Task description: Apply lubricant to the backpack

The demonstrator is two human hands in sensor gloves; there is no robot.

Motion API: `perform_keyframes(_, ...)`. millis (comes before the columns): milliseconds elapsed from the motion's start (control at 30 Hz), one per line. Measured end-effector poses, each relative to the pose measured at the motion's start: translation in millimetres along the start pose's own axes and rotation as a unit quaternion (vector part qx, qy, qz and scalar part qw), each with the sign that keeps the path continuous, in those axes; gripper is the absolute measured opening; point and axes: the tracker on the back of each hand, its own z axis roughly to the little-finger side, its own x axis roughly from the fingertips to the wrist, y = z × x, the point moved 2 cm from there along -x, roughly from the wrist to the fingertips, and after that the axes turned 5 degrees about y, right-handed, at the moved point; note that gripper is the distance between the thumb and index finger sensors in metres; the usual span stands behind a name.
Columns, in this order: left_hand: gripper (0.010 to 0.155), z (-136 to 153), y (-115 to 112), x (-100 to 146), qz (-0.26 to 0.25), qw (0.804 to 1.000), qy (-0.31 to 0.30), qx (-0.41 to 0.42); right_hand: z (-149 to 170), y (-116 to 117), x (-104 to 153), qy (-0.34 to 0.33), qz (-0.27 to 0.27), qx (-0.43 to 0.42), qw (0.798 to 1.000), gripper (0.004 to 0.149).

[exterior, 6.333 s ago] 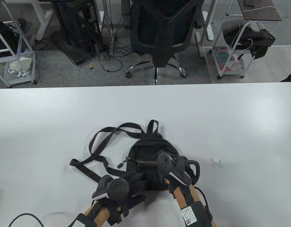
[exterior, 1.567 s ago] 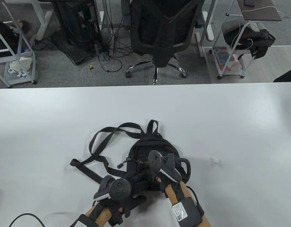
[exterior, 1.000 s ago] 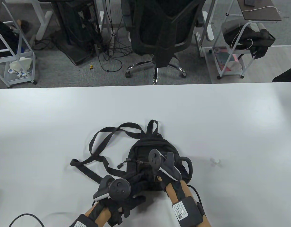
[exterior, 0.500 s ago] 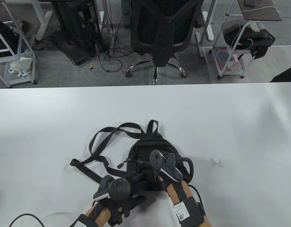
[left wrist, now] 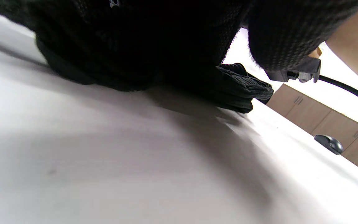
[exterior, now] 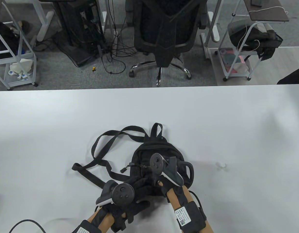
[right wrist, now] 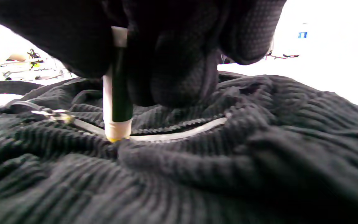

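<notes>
Black corduroy backpack (exterior: 154, 157) lies flat on the white worktop (exterior: 212, 116), near its front edge. The right hand (exterior: 164, 170) has its grip closed on a lubricant stick (right wrist: 117, 93), tip touching the front zip (right wrist: 179, 134). To do it well, keep the stick upright and run it steadily along the teeth with light pressure. The left hand (exterior: 132, 191) rests on the bag's near corner; whether it grips cloth I cannot tell. Creases beside the zip could snag the tip. Straps (exterior: 108, 143) sprawl left; a small clear cap (exterior: 221, 166) sits apart, right.
</notes>
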Motion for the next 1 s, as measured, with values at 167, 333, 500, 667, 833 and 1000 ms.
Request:
perform_keyframes(167, 0.066, -2, 0, -1, 0.001, 1.0, -0.001, -0.01, 3, -1, 1, 0.002, 0.005, 0.006, 1.0, 0.041)
perform_keyframes(333, 0.066, -2, -1, -1, 0.003, 1.0, -0.002, -0.013, 0, 0, 1, -0.002, -0.003, -0.007, 1.0, 0.041)
perform_keyframes(500, 0.066, -2, -1, -1, 0.005, 1.0, -0.002, -0.011, -3, 0, 2, -0.005, -0.004, -0.009, 1.0, 0.041)
perform_keyframes(667, 0.066, -2, -1, -1, 0.005, 1.0, -0.002, -0.011, -1, -1, 1, -0.005, -0.011, -0.017, 1.0, 0.041)
perform_keyframes(833, 0.066, -2, -1, -1, 0.005, 1.0, -0.003, -0.007, -5, 0, 0, -0.011, -0.023, -0.027, 0.999, 0.041)
perform_keyframes(1000, 0.066, -2, -1, -1, 0.005, 1.0, -0.002, -0.009, -6, 0, 0, -0.008, -0.016, -0.01, 1.0, 0.041)
